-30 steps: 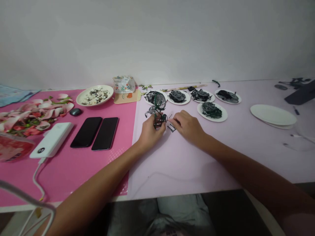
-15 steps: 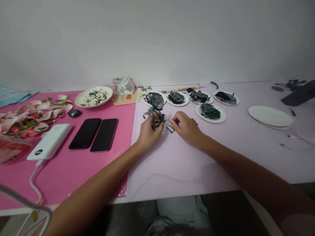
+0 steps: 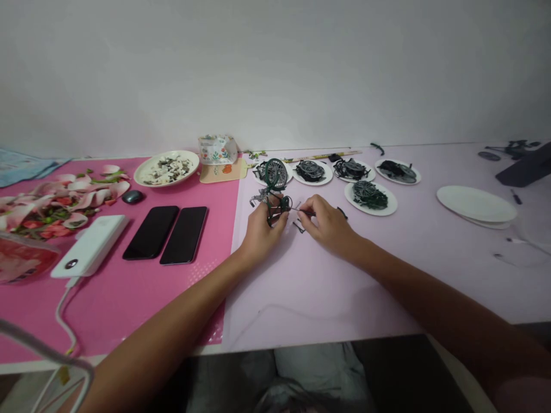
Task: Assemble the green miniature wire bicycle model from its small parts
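My left hand (image 3: 263,223) is closed around a small dark green and grey model bicycle (image 3: 274,179). One wheel of it stands up beyond my fingers, in front of the leftmost plate. My right hand (image 3: 325,221) pinches a thin screwdriver (image 3: 297,210), its shaft pointing left to the part in my left hand. Whether the tip touches the model I cannot tell; my fingers cover most of the handle. A little black bracket-shaped part (image 3: 298,227) lies on the table between my hands. Another dark curved piece (image 3: 342,213) shows just behind my right hand.
Beyond my hands stand several white plates (image 3: 392,210) of black, green and grey model parts. Stacked white plates (image 3: 476,201) lie at right. On the pink mat are two phones (image 3: 184,235), a power bank (image 3: 90,246), a mouse (image 3: 132,197) and a bowl (image 3: 140,176) of bits.
Both hands keep nearly the same place, with the screwdriver still held against or close to the model. The whole view has shifted very slightly.
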`<state>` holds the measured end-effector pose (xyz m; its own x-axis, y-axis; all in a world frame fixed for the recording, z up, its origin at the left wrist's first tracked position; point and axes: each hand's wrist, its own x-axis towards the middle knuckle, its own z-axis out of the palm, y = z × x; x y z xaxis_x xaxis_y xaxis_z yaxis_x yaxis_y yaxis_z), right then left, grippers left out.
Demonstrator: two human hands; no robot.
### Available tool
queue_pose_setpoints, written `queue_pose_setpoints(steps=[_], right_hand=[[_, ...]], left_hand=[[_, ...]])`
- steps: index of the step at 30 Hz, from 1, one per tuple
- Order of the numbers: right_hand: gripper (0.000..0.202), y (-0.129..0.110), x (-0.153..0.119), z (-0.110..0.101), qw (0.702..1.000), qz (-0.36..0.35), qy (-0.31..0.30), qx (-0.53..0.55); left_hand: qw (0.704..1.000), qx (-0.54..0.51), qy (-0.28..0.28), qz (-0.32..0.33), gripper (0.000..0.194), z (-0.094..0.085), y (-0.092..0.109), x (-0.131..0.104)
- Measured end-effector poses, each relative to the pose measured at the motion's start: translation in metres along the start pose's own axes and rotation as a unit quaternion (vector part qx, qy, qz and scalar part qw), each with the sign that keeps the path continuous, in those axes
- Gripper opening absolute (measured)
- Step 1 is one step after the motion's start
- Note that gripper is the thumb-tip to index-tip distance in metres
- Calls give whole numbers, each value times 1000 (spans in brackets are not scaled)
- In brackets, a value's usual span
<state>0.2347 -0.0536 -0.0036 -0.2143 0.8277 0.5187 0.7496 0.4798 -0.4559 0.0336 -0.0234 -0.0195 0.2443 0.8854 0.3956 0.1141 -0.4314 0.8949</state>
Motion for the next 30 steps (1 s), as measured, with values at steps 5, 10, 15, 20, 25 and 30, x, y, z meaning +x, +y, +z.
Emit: queue_pose_setpoints(steps=[5, 10, 15, 20, 25, 30], right_hand=[[15, 2, 2, 0, 1000, 9, -9, -28], [27, -1, 3, -2, 998, 36, -13, -41], [35, -1, 4, -3, 998, 46, -18, -34], [20, -4, 1, -4, 999, 30, -17, -1], [14, 0, 1, -3, 1000, 14, -18, -5], [18, 5, 3, -1, 999, 16, -19, -36]], left_hand=[[1000, -4, -3, -1, 31, 0, 0, 0], [1000, -5, -22, -4, 33, 1, 2, -2], [1000, 0, -28, 1, 32, 0, 3, -2], [1000, 6, -20, 14, 33, -1, 1, 1], [1000, -1, -18, 3, 33, -2, 0, 1], [1000, -27, -14, -5, 29, 1, -1, 0]])
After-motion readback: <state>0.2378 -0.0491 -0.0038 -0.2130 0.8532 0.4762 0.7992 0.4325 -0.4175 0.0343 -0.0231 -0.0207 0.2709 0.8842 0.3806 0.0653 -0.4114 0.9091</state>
